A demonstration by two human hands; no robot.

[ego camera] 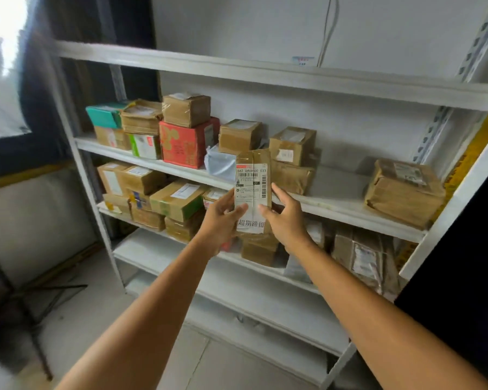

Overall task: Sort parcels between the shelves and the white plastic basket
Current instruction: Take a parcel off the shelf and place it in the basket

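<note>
Left hand (pixel 219 222) and right hand (pixel 288 220) both grip the parcel (pixel 252 178) I hold upright before shelves (pixel 341 187) packed with brown boxes (pixel 240 135) and a red box (pixel 185 143).

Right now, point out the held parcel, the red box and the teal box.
held parcel (pixel 252 178): head view, its white label.
red box (pixel 181 144): head view, front face.
teal box (pixel 103 118): head view, front face.

Two uncovered limbs
The left forearm (pixel 152 311) and right forearm (pixel 378 313) are bare along their visible length, as are the left hand (pixel 223 218) and right hand (pixel 286 218).
</note>
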